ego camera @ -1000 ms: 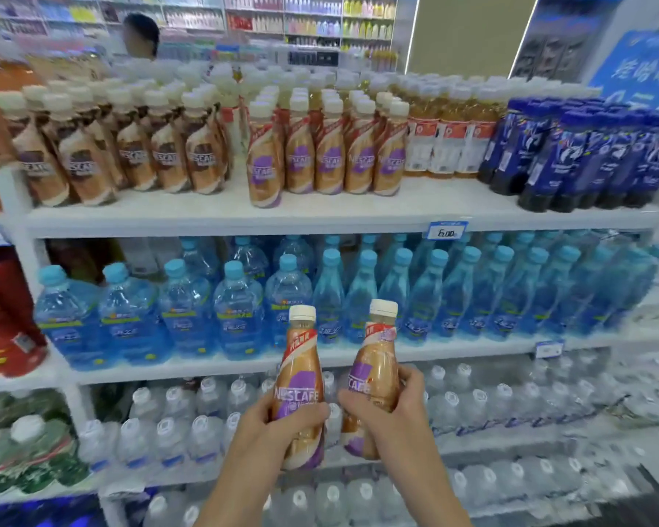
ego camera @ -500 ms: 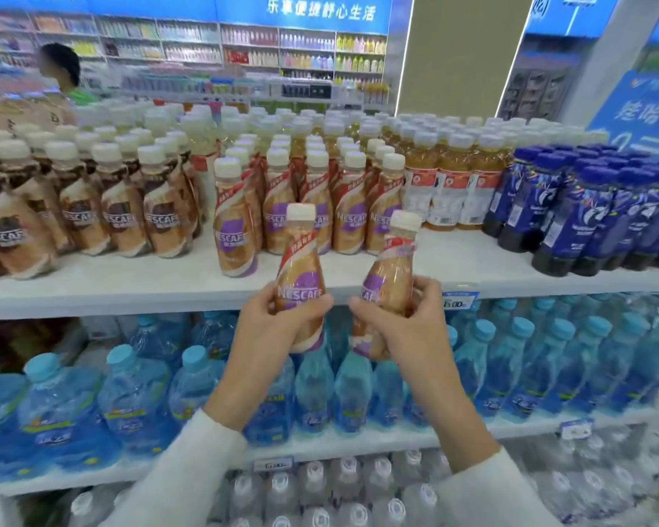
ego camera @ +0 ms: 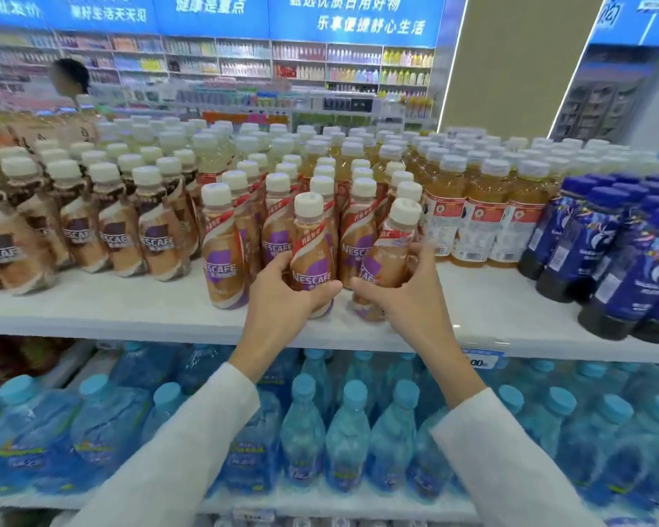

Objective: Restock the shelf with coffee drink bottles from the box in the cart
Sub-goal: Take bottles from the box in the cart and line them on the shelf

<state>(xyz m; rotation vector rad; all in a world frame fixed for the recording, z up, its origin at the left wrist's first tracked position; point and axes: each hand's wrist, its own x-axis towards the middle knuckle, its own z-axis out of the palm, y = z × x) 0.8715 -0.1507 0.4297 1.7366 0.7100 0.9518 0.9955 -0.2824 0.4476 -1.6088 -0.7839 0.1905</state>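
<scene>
We see our left hand (ego camera: 282, 298) and right hand (ego camera: 404, 298) bare, with no rings, watch or gloves. Below the white shelf edge (ego camera: 130, 321), both forearms wear long, plain white sleeves (ego camera: 191, 443) of smooth fabric, cuffs ending short of the wrists.

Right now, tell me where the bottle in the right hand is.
In the head view, the right hand holds the tilted coffee bottle at the top shelf front, centre-right, beside the left hand's bottle.
</scene>
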